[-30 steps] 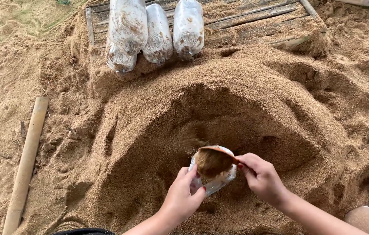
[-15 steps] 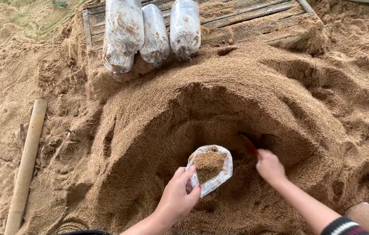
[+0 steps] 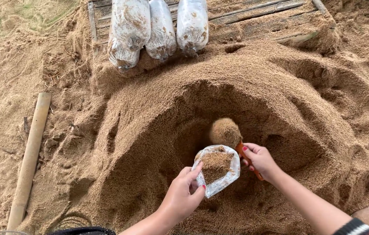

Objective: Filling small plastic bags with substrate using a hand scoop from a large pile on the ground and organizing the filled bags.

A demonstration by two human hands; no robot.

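Observation:
My left hand (image 3: 183, 195) grips the rim of a small clear plastic bag (image 3: 217, 169), held open and partly filled with brown sawdust. My right hand (image 3: 259, 159) holds an orange-handled scoop (image 3: 227, 133) heaped with sawdust, just above and behind the bag's mouth. Both hands work inside a hollow dug in the front of a large sawdust pile (image 3: 236, 95).
Three filled clear bags (image 3: 158, 28) lean on a wooden pallet (image 3: 271, 17) at the back of the pile. A bamboo pole (image 3: 30, 156) lies on the ground at the left. Loose sawdust covers the ground all around.
My right hand dipped the scoop into the pile behind the bag and has lifted it back, heaped, to the bag's mouth. My left hand kept the bag nearly still.

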